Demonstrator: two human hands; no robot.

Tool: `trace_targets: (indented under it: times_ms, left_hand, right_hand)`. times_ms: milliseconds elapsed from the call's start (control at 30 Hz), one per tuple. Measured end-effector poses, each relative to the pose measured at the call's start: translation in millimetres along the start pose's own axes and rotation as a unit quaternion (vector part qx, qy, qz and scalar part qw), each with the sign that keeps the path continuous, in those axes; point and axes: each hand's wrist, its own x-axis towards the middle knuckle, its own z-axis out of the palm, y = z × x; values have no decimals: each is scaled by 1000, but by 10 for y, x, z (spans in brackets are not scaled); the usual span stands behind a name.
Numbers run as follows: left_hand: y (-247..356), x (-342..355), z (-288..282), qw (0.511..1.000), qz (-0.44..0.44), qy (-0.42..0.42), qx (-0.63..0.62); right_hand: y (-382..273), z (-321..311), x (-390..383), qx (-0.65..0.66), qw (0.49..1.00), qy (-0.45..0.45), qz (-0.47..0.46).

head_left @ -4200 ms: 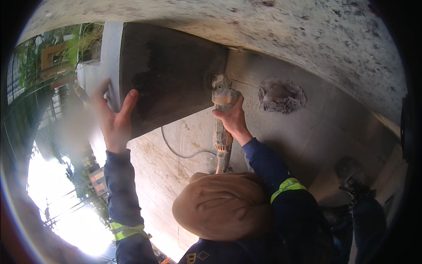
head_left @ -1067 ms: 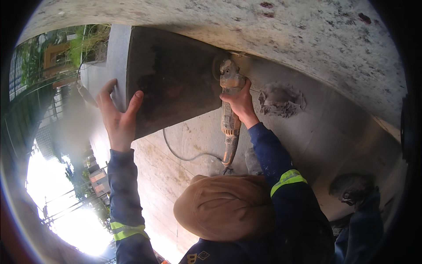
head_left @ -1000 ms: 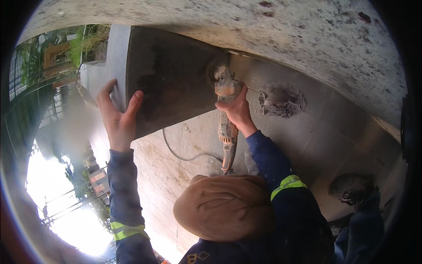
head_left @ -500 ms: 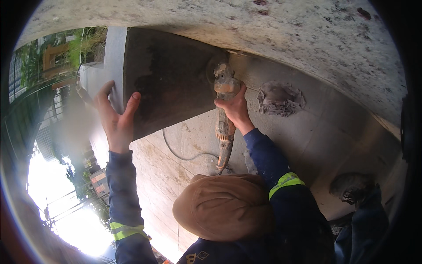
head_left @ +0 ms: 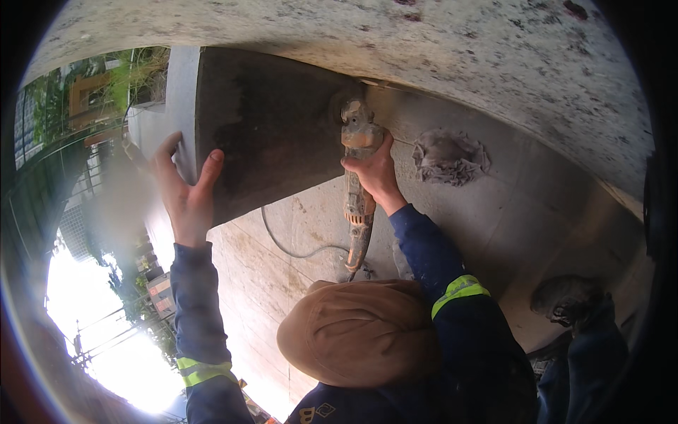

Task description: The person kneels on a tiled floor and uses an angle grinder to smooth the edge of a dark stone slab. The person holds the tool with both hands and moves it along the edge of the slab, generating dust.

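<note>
Left hand [head_left: 187, 194] splayed flat, right hand [head_left: 376, 177] fisted, arms raised.

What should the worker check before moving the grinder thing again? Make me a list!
1. Right hand wrapped firmly around the angle grinder: ok.
2. Left hand braced on the edge of the dark stone slab, well away from the grinder's head: ok.
3. Grinder's head sits at the slab's right edge under the overhang: ok.
4. Power cord trails loosely over the tiled surface, away from the head: ok.
5. Gloves on hands: not ok, both are bare.
6. Whether the disc is spinning or has a guard: cannot tell.
</note>
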Motion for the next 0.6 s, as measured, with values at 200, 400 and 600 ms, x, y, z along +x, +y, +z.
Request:
trace_targets:
  times_ms: [200, 400, 600]
  left_hand:
    - [-2, -14, 0, 1000, -8, 2, 1]
    - [-17, 3, 3, 1000, -2, 0, 3]
    - [-14, -5, 12, 1000, -6, -4, 10]
  right_hand:
    - [10, 122, -440, 15, 998, -43, -42]
    - [28, -30, 31, -26, 1000, 10, -8]
    - [160, 48, -301, -32, 998, -18, -48]
